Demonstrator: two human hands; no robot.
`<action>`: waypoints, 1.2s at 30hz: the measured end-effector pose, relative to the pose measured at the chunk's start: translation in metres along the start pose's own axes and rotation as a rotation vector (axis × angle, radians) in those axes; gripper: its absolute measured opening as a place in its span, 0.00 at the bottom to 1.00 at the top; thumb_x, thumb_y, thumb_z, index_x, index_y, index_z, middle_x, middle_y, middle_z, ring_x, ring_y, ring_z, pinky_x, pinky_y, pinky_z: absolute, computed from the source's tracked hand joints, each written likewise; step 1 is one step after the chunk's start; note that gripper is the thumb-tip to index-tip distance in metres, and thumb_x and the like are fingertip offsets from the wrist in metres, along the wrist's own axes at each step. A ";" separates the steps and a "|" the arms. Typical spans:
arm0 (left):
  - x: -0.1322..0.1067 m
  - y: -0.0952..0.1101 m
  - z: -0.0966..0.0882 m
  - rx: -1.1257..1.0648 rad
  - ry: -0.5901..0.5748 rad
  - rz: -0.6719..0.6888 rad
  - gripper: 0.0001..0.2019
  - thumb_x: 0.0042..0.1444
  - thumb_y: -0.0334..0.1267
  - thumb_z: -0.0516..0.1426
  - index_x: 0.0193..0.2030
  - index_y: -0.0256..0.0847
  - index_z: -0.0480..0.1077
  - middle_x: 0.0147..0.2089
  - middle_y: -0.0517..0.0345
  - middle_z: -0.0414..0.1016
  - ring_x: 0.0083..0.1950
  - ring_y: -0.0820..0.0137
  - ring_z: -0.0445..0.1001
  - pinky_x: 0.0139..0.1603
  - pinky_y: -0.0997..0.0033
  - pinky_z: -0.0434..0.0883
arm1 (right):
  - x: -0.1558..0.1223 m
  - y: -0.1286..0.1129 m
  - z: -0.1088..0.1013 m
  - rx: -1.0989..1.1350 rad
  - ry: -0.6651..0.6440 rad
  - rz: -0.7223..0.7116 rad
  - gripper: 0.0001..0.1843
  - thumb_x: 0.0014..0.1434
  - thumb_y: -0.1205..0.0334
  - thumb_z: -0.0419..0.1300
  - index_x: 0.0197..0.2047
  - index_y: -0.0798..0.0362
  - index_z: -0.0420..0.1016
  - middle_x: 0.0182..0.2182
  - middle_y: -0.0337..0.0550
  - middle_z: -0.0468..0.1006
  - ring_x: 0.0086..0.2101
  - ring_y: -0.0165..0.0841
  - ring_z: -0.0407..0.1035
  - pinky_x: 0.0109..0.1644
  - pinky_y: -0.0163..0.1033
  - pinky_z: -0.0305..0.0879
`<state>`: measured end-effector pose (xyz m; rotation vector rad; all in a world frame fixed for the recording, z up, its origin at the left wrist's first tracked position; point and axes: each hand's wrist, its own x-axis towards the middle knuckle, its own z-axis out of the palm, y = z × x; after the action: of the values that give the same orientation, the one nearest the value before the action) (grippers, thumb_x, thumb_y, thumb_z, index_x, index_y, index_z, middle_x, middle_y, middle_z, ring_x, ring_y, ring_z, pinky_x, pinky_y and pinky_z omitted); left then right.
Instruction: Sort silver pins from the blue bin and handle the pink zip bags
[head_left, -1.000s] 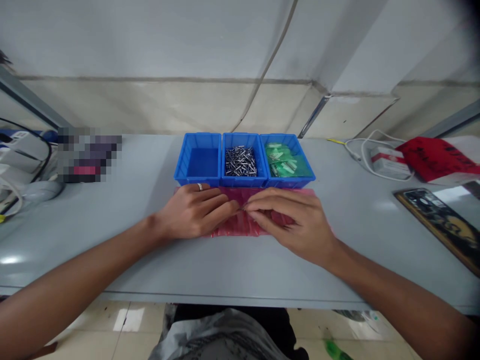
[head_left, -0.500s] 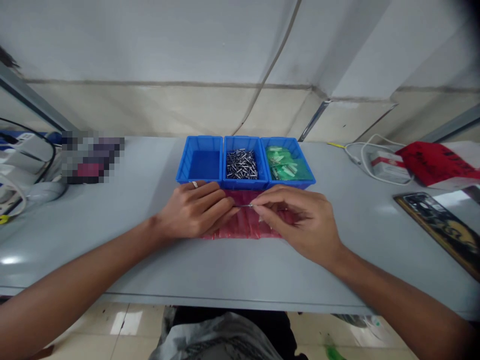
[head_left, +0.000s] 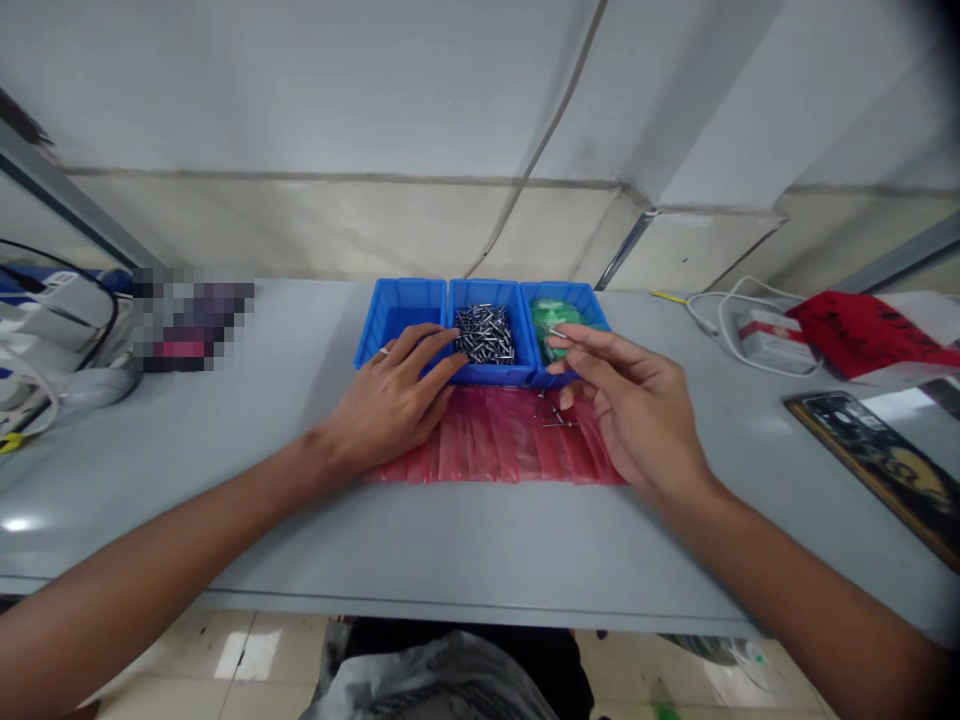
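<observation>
On the far left of the grey table [head_left: 187, 520], a white device [head_left: 60, 305] sits among cables. The left hand [head_left: 390, 400] lies open, fingers spread, reaching over the left blue bin [head_left: 397, 305], which shows nothing inside; its fingertips [head_left: 459, 360] come to the front of the middle bin [head_left: 487, 372], which is heaped with metal pins [head_left: 484, 335]. Below the bins lies a row of pink bags [head_left: 487, 450], with a few loose pins [head_left: 556, 418] on them. The right hand [head_left: 637, 400] hangs over the right bin [head_left: 570, 300] of green packets [head_left: 556, 322], fingers slightly apart; whether they pinch anything, I cannot tell. Further right are a white box [head_left: 772, 340], a red bag [head_left: 862, 335] and a dark board [head_left: 877, 465].
</observation>
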<state>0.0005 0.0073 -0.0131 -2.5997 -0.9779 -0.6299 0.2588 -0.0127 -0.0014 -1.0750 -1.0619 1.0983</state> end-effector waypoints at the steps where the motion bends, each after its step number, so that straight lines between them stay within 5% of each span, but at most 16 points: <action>1: 0.000 0.000 0.000 0.001 -0.006 -0.003 0.16 0.69 0.32 0.54 0.61 0.33 0.70 0.67 0.39 0.71 0.68 0.48 0.70 0.59 0.44 0.79 | 0.001 0.000 0.000 0.016 0.011 0.011 0.13 0.57 0.65 0.71 0.47 0.49 0.86 0.48 0.47 0.84 0.36 0.32 0.77 0.28 0.34 0.73; 7: 0.001 0.002 -0.002 0.016 -0.025 -0.001 0.16 0.70 0.32 0.53 0.61 0.33 0.70 0.67 0.40 0.72 0.69 0.49 0.69 0.60 0.44 0.80 | 0.000 0.001 -0.002 -0.147 -0.039 -0.107 0.17 0.62 0.65 0.67 0.54 0.47 0.82 0.53 0.46 0.83 0.38 0.34 0.78 0.29 0.37 0.75; 12: 0.001 0.001 -0.003 0.038 -0.017 0.021 0.16 0.70 0.32 0.53 0.62 0.34 0.70 0.66 0.41 0.73 0.68 0.50 0.71 0.57 0.47 0.82 | -0.010 0.006 0.000 -0.750 -0.261 -0.607 0.15 0.67 0.71 0.60 0.53 0.51 0.83 0.48 0.46 0.83 0.47 0.38 0.78 0.55 0.49 0.77; 16: 0.001 0.001 -0.004 0.061 0.003 0.036 0.16 0.69 0.31 0.53 0.61 0.33 0.70 0.66 0.41 0.74 0.67 0.50 0.72 0.52 0.50 0.84 | -0.015 0.013 0.003 -1.014 -0.418 -0.845 0.17 0.68 0.73 0.57 0.57 0.59 0.80 0.56 0.58 0.78 0.52 0.44 0.74 0.60 0.58 0.74; 26: 0.000 0.001 -0.003 0.082 0.013 0.043 0.16 0.68 0.31 0.54 0.61 0.34 0.70 0.65 0.41 0.74 0.67 0.51 0.73 0.51 0.53 0.84 | -0.013 0.013 0.002 -1.002 -0.439 -0.838 0.14 0.69 0.72 0.57 0.54 0.56 0.80 0.56 0.57 0.76 0.50 0.43 0.73 0.60 0.61 0.75; 36: 0.000 0.001 -0.003 0.103 0.017 0.047 0.16 0.68 0.32 0.55 0.61 0.34 0.70 0.65 0.42 0.75 0.66 0.51 0.74 0.46 0.57 0.85 | -0.018 0.015 0.002 -0.947 -0.503 -0.833 0.14 0.68 0.73 0.58 0.53 0.58 0.81 0.57 0.58 0.76 0.51 0.41 0.73 0.59 0.54 0.76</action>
<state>0.0000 0.0055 -0.0109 -2.5148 -0.9168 -0.5734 0.2519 -0.0282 -0.0181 -0.8716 -2.2933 0.1209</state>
